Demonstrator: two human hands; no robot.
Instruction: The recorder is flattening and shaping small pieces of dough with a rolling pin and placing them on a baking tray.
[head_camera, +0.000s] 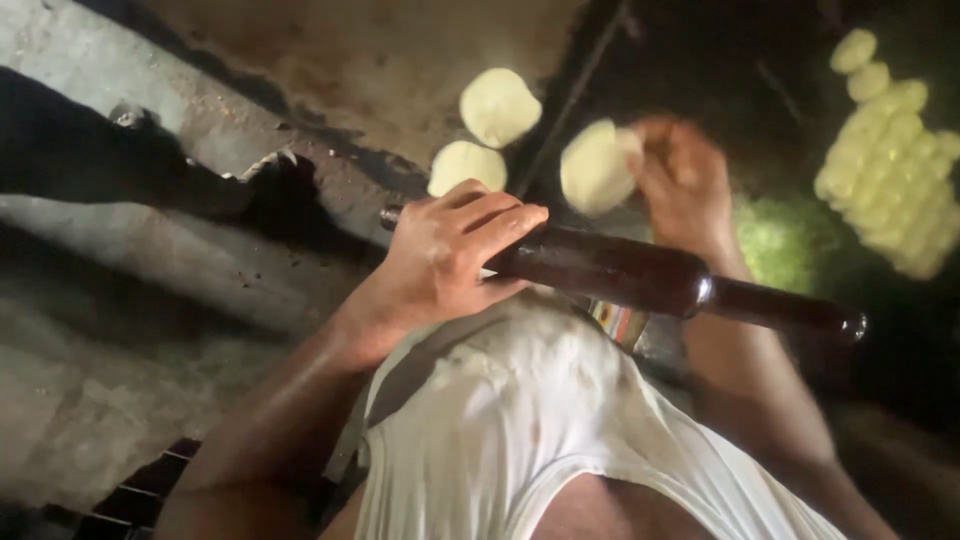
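Left hand (440, 255) clenches rolling pin (640, 278); blurred right hand (685, 175) apparently holds dough disc (593, 168).

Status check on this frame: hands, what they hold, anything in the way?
Left hand gripping dark rolling pin, held across the body. Right hand, blurred, holding one flat dough disc. Two more discs on the surface beyond. Nothing between the hands.

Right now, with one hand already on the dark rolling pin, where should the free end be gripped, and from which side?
Probably the narrow handle at the far end of the rolling pin, near its tip at the picture's right. It sticks out bare past the thick barrel. The left hand wraps the opposite end, and the right hand holds a dough disc. Come down from above; the pin lies almost level.
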